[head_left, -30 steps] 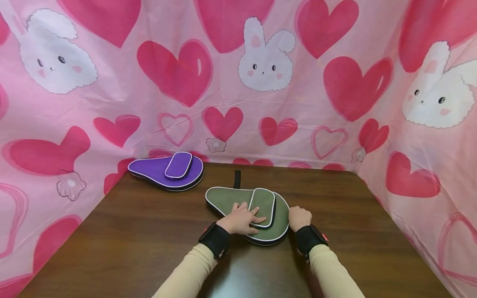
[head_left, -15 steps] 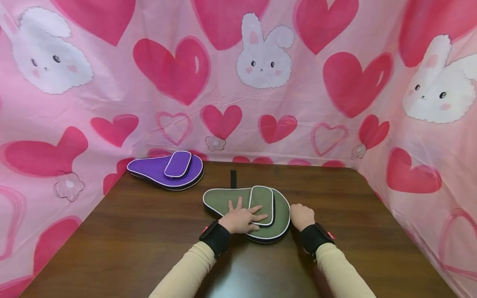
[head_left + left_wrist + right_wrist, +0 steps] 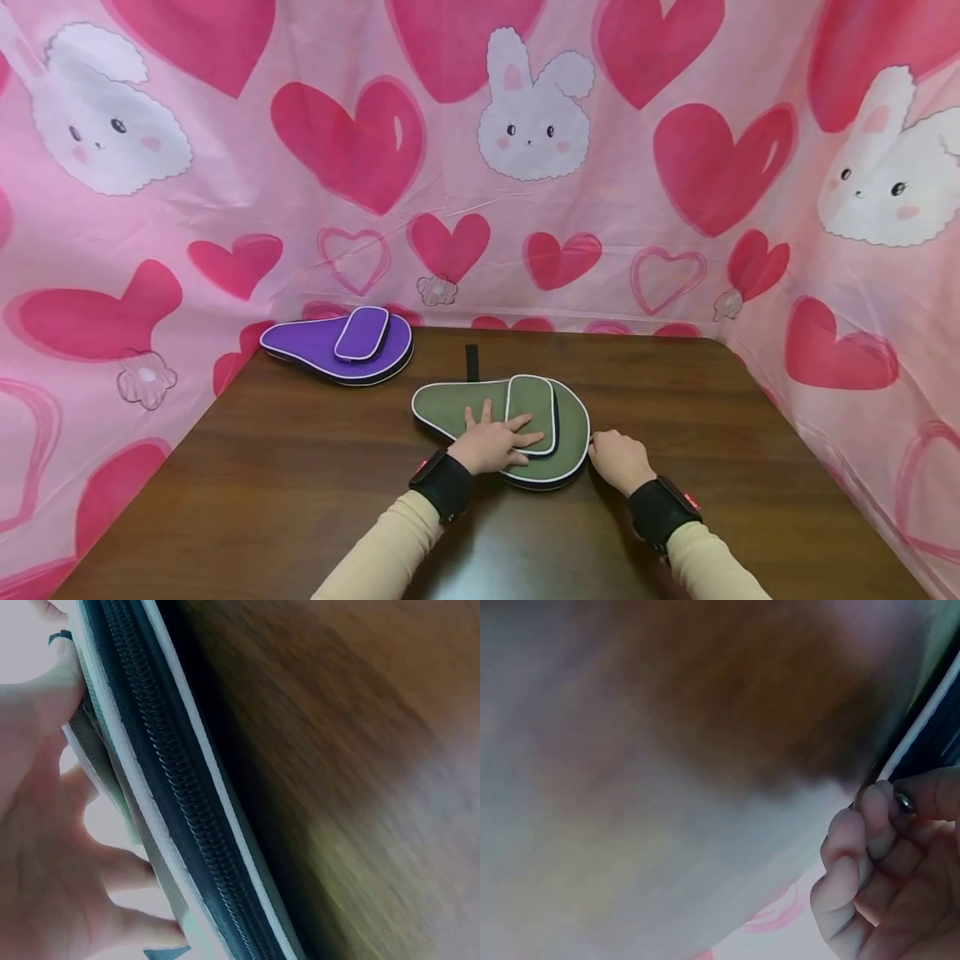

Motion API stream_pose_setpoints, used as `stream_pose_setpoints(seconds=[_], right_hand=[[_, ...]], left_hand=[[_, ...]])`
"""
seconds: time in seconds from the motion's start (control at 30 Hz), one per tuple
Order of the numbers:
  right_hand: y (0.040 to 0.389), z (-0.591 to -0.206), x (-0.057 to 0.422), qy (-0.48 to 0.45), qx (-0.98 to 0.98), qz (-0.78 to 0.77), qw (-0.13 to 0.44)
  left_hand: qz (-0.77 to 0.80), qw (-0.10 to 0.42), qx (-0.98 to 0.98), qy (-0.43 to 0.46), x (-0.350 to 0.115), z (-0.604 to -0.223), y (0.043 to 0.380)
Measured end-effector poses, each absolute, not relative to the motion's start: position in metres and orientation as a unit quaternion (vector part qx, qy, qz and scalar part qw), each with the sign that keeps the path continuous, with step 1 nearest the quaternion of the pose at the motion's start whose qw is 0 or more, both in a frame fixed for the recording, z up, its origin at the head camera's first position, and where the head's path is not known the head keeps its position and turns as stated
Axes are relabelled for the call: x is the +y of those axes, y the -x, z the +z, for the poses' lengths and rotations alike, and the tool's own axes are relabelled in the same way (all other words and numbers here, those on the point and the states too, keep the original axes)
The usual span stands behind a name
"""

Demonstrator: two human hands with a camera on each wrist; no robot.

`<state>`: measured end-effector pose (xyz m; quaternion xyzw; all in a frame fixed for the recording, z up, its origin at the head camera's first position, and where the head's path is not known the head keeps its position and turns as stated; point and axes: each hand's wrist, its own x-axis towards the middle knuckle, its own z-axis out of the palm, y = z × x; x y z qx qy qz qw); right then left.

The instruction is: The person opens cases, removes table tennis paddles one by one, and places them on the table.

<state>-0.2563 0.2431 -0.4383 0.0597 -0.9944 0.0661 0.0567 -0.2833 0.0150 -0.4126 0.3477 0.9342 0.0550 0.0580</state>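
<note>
A green table tennis bat case (image 3: 453,403) with white piping and a small front pocket lies on the table, narrow end to the left. My left hand (image 3: 489,443) rests on it with fingers spread, partly over the pocket (image 3: 532,400). Along the case's side, the black zipper (image 3: 176,776) looks closed where the left wrist view shows it. At the rounded right end, my right hand (image 3: 621,461) pinches a small metal zipper pull (image 3: 904,801) between thumb and curled index finger.
A purple bat case (image 3: 307,337) of the same shape lies at the back left of the brown table (image 3: 300,483). A black strap (image 3: 472,363) sticks out behind the green case. Pink heart-and-rabbit cloth (image 3: 442,183) hangs around the table.
My right hand has moved slightly right and toward me along the case's rounded end. My left hand's fingers have spread wider on the case, which has stayed nearly in place.
</note>
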Motion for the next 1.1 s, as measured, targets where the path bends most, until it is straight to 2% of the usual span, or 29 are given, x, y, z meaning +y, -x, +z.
stream_pose_setpoints(seconds=[0.23, 0.43, 0.6, 0.77, 0.83, 0.93, 1.1], right_hand=[[0.239, -0.439, 0.236, -0.084, -0.991, 0.039, 0.098], [0.23, -0.438, 0.231, -0.083, -0.993, 0.039, 0.08], [0.229, -0.438, 0.226, -0.077, -0.993, 0.041, 0.074], [0.23, -0.438, 0.221, -0.069, -0.994, 0.044, 0.069], [0.231, -0.438, 0.22, -0.061, -0.995, 0.042, 0.064], [0.234, -0.437, 0.221, -0.05, -0.996, 0.042, 0.054], [0.244, -0.436, 0.226, -0.032, -0.997, 0.047, 0.051]], left_hand=[[0.029, 0.049, 0.943, -0.328, 0.021, -0.412, 0.282], [0.025, 0.046, 0.943, -0.328, 0.023, -0.413, 0.282], [0.037, 0.048, 0.925, -0.376, 0.011, -0.414, 0.291], [0.069, 0.019, 0.898, -0.434, -0.023, -0.415, 0.313], [0.09, 0.018, 0.905, -0.416, -0.037, -0.414, 0.321], [0.12, 0.043, 0.925, -0.358, -0.052, -0.414, 0.327], [0.113, 0.056, 0.945, -0.302, -0.053, -0.413, 0.323]])
